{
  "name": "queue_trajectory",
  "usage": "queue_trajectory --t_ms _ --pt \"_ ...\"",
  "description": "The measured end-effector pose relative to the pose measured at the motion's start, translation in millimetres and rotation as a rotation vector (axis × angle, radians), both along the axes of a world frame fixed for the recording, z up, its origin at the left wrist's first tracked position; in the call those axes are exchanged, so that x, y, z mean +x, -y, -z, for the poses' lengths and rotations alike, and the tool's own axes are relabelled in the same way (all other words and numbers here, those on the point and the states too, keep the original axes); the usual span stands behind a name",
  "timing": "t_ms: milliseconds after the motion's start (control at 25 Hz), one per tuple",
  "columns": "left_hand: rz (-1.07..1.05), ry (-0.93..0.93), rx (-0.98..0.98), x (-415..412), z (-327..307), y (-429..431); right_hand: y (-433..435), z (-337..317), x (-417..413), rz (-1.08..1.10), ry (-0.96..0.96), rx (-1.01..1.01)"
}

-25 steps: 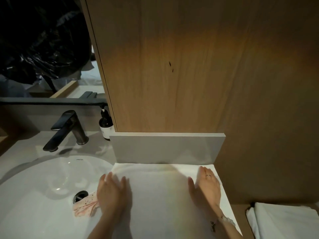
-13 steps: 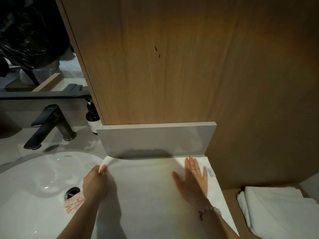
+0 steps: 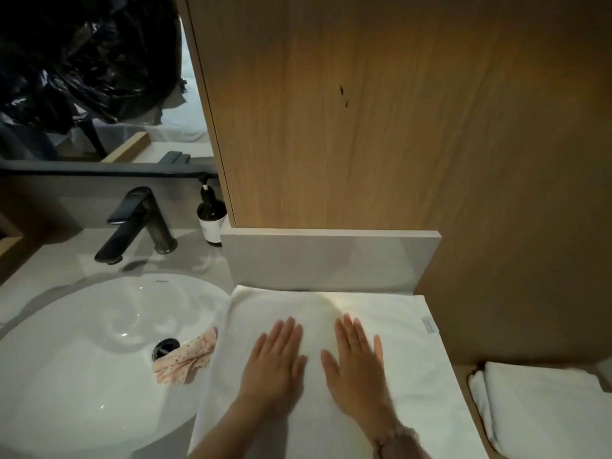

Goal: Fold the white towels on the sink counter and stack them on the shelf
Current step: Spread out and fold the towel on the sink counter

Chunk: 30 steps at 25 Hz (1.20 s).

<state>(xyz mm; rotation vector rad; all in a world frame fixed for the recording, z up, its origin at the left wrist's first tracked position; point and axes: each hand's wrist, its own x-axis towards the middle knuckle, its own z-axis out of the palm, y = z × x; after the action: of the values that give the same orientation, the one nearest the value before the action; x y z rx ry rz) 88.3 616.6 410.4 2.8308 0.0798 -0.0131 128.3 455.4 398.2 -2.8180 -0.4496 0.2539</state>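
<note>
Towel [image 3: 407, 329]: white, spread flat on the tabletop [image 3: 198, 263] right of the sink [image 3: 82, 359]; far edge by the grey upstand
Left hand [image 3: 275, 369]: palm down on the towel; grip wide, fingers straight, holding nothing
Right hand [image 3: 356, 366]: likewise flat on the towel, just beside the left
Folded towels [image 3: 543, 409]: lower right, apart

The left hand [image 3: 275, 369] and right hand [image 3: 356, 366] are lying palms down, side by side, just apart, fingers [image 3: 292, 331] stretching straight toward the far side, forearms [image 3: 225, 437] reaching in from the near edge.
</note>
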Motion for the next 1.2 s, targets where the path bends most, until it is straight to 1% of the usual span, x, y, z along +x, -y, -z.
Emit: queue_trajectory --t_ms 80,120,160,240,280,360,440,480,600,640,720,800,920,1000,1080,1200 --pt "-0.04 0.016 -0.006 -2.9 2.5 -13.7 21.9 -9.5 11.8 -0.035 0.002 -0.024" --pt "-0.081 0.018 0.003 -3.4 1.8 -23.2 36.5 -6.6 20.5 -0.053 0.076 -0.037" --pt "-0.117 0.002 0.043 -2.1 1.2 -31.3 50.6 -5.2 27.3 -0.046 0.092 -0.061" --pt "-0.142 -0.058 0.097 0.0 -6.6 -38.5 66.2 -14.1 35.2 -0.007 0.053 -0.136" --pt "-0.135 -0.079 0.133 -2.3 -11.7 -36.6 67.9 -20.3 32.3 0.034 0.033 -0.139" --pt "-0.119 -0.063 0.173 -11.7 -19.4 -25.5 57.2 -30.1 7.7 0.115 0.043 -0.075" --pt "-0.062 -0.079 0.14 -26.1 -22.1 -5.7 34.1 -29.9 -31.0 0.171 0.079 0.015" --pt "0.004 -0.065 0.103 -37.9 -23.3 9.2 22.4 -25.4 -53.2 0.15 0.095 0.032" --pt "0.163 -0.091 0.016 -73.6 -11.1 49.5 6.1 -14.7 -90.5 0.062 0.047 -0.012" --pt "0.197 -0.09 0.06 -81.0 -4.9 52.9 8.0 -16.4 -93.0 0.027 0.016 -0.064" --pt "0.158 -0.08 0.047 -89.1 0.4 47.3 19.3 -16.3 -87.2 -0.053 0.068 -0.077" --pt "0.112 -0.073 0.049 -92.2 4.0 32.4 40.6 -15.7 -81.2 -0.059 0.01 -0.072" --pt "-0.022 -0.025 0.008 -90.7 -1.6 8.7 81.7 -18.6 -71.7 0.049 -0.044 -0.118" --pt "-0.055 0.001 0.029 -94.0 -3.6 5.9 100.6 -19.4 -69.0 0.094 -0.046 -0.146" --pt "-0.131 -0.054 0.063 -94.7 -3.6 6.6 105.3 -18.5 -65.8 0.079 -0.054 -0.153" --pt "-0.211 -0.252 0.048 -90.1 -13.9 4.2 101.8 -26.6 -60.7 0.036 -0.11 -0.078"
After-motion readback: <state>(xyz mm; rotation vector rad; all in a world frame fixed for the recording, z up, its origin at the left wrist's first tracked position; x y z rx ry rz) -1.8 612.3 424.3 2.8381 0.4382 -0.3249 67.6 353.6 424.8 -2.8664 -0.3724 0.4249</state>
